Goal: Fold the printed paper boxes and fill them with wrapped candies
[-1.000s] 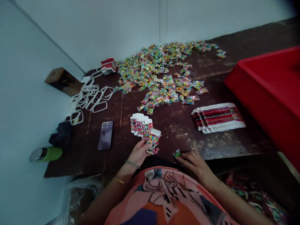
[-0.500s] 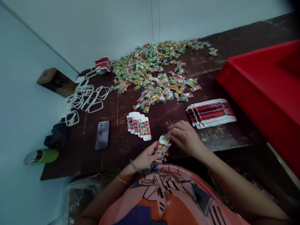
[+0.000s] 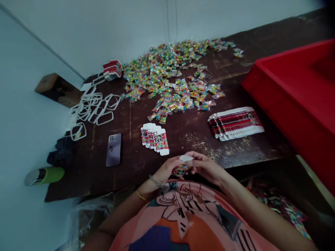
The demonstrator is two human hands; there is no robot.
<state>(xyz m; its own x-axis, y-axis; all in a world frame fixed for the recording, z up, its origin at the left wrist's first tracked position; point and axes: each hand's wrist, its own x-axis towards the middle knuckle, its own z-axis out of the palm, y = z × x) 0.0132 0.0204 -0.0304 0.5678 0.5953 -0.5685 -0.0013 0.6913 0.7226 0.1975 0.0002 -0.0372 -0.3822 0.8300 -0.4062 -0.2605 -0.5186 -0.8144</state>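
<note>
Left hand [image 3: 167, 170] and right hand [image 3: 206, 167] both pinch one small colourful printed carton [image 3: 182, 166] at the near table edge; its contents cannot be seen. Large red plastic tub [image 3: 293, 90], far right, interior hidden. Heap of wrapped sweets [image 3: 170, 76] lies loose beyond.

No legible text, brand or number anywhere. Printed small box [image 3: 181, 168] at lower centre of frame, boxes [image 3: 155, 138] at centre, flat cards [image 3: 235, 123] at right: colour patterns only, too small and blurred to read.
</note>
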